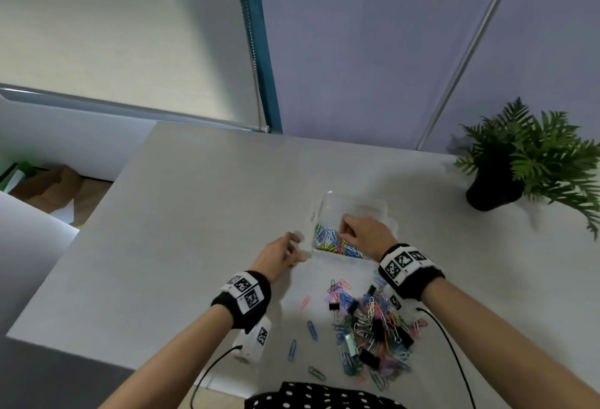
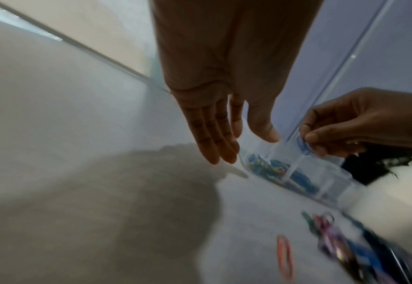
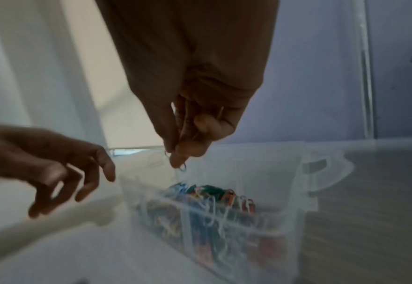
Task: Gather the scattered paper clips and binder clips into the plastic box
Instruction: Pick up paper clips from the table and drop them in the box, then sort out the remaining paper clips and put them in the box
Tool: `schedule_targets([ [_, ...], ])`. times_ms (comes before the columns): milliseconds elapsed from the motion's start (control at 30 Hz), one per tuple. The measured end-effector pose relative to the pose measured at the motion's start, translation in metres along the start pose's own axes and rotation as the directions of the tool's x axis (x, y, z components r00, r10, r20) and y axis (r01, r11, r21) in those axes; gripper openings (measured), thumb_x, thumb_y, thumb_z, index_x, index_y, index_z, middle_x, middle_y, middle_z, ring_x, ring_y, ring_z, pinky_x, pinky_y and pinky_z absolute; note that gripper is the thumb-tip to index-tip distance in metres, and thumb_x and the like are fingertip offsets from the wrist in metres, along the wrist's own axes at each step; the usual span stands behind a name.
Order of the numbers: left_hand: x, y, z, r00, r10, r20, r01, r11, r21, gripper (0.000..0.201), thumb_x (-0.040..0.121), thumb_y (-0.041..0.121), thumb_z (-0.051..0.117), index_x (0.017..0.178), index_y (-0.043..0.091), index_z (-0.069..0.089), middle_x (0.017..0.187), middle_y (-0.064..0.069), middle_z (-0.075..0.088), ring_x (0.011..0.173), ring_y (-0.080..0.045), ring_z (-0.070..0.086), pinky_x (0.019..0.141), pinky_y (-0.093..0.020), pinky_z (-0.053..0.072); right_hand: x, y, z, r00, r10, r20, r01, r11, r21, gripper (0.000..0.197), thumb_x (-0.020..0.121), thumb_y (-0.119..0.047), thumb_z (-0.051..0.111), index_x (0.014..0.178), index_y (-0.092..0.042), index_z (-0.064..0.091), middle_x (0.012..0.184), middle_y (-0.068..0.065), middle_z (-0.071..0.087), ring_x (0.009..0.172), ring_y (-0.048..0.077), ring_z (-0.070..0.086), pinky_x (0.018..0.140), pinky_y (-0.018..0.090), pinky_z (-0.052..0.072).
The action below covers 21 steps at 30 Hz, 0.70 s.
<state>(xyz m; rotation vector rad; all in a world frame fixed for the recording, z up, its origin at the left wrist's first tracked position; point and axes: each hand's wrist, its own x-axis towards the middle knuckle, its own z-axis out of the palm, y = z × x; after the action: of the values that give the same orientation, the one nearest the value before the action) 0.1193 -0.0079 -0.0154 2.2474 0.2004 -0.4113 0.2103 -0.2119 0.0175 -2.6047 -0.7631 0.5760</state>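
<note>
A clear plastic box [image 1: 329, 202] stands on the white table with coloured paper clips [image 1: 334, 241] heaped in its near part. My right hand [image 1: 349, 230] hovers over the box and pinches paper clips [image 3: 182, 167] between thumb and fingers above the box [image 3: 261, 167]. My left hand [image 1: 292, 248] floats just left of the box, fingers straight and relaxed, holding nothing. In the left wrist view that left hand [image 2: 227, 151] hangs near the box's [image 2: 331, 184] end wall. A pile of paper clips and black binder clips [image 1: 373, 330] lies near me on the table.
A potted fern [image 1: 516, 162] stands at the table's far right. Loose single clips [image 1: 311, 329] lie left of the pile. The table's left edge [image 1: 81, 236] drops to the floor, where a brown cardboard box [image 1: 48, 188] sits. Cables trail from both wrist cameras.
</note>
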Motion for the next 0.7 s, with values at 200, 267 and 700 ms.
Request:
schedule_targets([
  [200,-0.084,-0.024,0.005,0.939,0.090,0.332,-0.238,0.867,0.437,0.057,0.084,0.014,0.057,0.133,0.026,0.030,0.128,0.000,0.044,0.103,-0.017,0.055,0.085,-0.031,0.048,-0.060,-0.014,0.035,0.962,-0.249,0.110,0.255,0.966,-0.050,0.010,0.091,-0.015,0.047,0.094,-0.010,0.055,0.093,0.007,0.062,0.085,0.023,0.057,0.074,0.037,0.048],
  [267,-0.111,-0.027,0.015,0.915,0.102,0.389,-0.319,0.774,0.547,0.072,0.083,0.008,0.054,0.137,0.032,0.013,0.140,-0.002,0.032,0.117,-0.024,0.050,0.087,-0.035,0.048,-0.089,-0.016,0.051,0.933,-0.300,0.201,0.326,0.939,-0.110,0.014,0.088,-0.014,0.048,0.099,-0.008,0.054,0.097,0.010,0.060,0.089,0.028,0.055,0.072,0.044,0.048],
  [700,-0.086,-0.022,0.076,0.594,0.527,0.607,-0.783,0.208,0.586,0.042,0.088,0.027,0.043,0.129,0.039,0.040,0.129,-0.001,0.054,0.110,-0.015,0.056,0.088,-0.026,0.053,-0.162,0.008,0.099,0.943,-0.305,0.135,0.334,0.846,-0.417,0.041,0.062,-0.038,0.075,0.097,-0.031,0.054,0.110,0.000,0.064,0.102,0.018,0.062,0.076,0.029,0.057],
])
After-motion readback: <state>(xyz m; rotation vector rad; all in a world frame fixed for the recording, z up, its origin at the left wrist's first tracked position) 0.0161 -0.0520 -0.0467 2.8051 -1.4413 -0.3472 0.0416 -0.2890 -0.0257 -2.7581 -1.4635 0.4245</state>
